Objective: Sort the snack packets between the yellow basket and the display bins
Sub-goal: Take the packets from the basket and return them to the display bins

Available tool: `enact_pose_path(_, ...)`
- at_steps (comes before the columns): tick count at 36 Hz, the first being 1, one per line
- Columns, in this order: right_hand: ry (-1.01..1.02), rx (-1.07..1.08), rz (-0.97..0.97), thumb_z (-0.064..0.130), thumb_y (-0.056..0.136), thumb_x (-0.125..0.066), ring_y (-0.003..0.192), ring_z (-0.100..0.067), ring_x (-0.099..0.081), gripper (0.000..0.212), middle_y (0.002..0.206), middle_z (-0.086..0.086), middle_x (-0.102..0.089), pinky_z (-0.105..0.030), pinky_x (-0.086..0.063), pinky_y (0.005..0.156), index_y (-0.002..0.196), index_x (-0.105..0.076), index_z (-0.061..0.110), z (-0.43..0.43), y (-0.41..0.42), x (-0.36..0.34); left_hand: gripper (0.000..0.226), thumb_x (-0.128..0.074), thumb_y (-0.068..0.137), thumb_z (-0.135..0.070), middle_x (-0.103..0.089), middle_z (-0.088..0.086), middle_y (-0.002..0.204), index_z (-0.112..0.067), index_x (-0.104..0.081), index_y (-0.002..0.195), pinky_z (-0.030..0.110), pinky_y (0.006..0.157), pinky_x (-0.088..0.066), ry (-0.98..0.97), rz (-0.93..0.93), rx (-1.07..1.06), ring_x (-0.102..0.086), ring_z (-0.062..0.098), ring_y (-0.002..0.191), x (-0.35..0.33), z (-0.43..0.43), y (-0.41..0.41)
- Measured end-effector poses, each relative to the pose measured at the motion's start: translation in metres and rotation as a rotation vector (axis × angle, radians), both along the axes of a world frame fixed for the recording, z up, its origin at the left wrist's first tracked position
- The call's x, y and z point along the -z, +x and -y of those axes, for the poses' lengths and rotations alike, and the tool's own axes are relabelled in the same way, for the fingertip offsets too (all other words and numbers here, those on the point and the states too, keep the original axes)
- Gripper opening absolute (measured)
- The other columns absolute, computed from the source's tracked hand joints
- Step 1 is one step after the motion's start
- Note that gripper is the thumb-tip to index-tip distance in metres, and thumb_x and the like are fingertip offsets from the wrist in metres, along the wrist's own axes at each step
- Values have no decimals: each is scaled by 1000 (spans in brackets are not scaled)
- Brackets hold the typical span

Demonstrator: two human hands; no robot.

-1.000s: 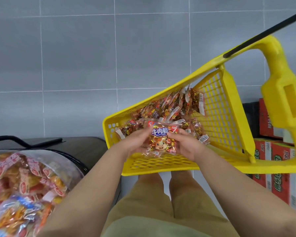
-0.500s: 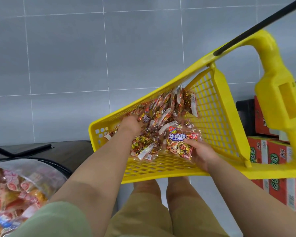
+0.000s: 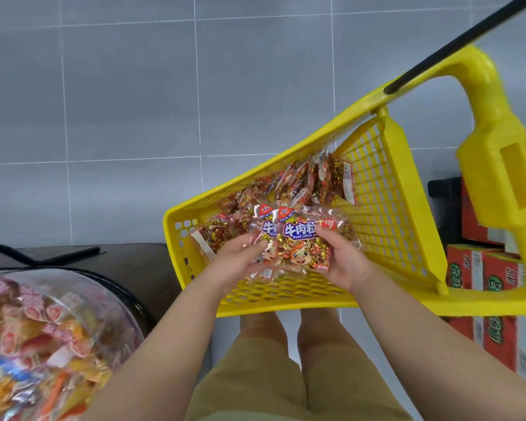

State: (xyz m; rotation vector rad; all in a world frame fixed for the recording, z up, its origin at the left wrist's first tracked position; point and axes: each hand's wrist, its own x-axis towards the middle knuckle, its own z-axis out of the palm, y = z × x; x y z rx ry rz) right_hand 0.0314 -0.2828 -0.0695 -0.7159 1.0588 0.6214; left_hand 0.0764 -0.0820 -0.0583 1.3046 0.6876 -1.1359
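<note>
Hands meet above one tilted yellow basket [image 3: 386, 208]: left hand [image 3: 240, 261] and right hand [image 3: 343, 262] (forearms converging), each grip pinching the two overlapped beef-cube packets [image 3: 301, 247]. Loose packets [image 3: 301, 186], too heaped to count, fill the basket's far corner.

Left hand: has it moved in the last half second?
Yes. The left hand has drawn back from the packet pile toward the near rim of the yellow basket, now gripping a beef cubes packet.
</note>
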Motion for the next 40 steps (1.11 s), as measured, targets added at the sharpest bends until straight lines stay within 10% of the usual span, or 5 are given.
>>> enact_pose_path(9, -25, 76, -86, 25, 80, -67, 78, -28, -72, 43, 95, -10, -74, -35, -56, 53, 121, -55, 19, 14, -9, 13, 35, -45, 100, -36, -59, 15, 123, -10, -58, 118, 35, 83, -56, -21, -157, 21, -61, 29, 110, 22, 11, -4)
enact_pose_path(16, -37, 75, -169, 29, 80, -67, 87, -30, -70, 38, 102, -15, -71, -40, -58, 74, 111, -62, 8, 21, -13, 24, 22, -55, 91, -13, -59, 20, 88, 6, -54, 103, 40, 76, -50, 619, -104, 23, -56, 28, 75, 84, -15, -16)
enact_pose_path(22, -23, 59, -155, 27, 78, -67, 101, -35, -65, 49, 112, -18, -67, -42, -57, 72, 121, -57, 7, 18, -12, 29, 49, -69, 87, -27, -57, 12, 96, -2, -50, 125, 38, 59, -50, 518, -325, -104, -58, 27, 81, 97, -10, -26)
enact_pose_path(33, -34, 54, -143, 27, 68, -72, 102, -37, -65, 60, 113, -18, -67, -50, -51, 90, 122, -55, 8, 21, -11, 27, 25, -70, 87, -16, -45, 4, 73, -7, -57, 107, 21, 39, -47, 281, -433, -313, -51, 16, 66, 95, 3, -18)
enact_pose_path(40, -48, 59, -126, 30, 82, -64, 90, -31, -70, 37, 104, -16, -71, -42, -56, 79, 113, -59, 9, 23, -8, 2, 17, -70, 86, -12, -46, 1, 70, -14, -53, 89, 26, 51, -43, 362, -157, -145, -43, 13, 59, 60, -11, -24)
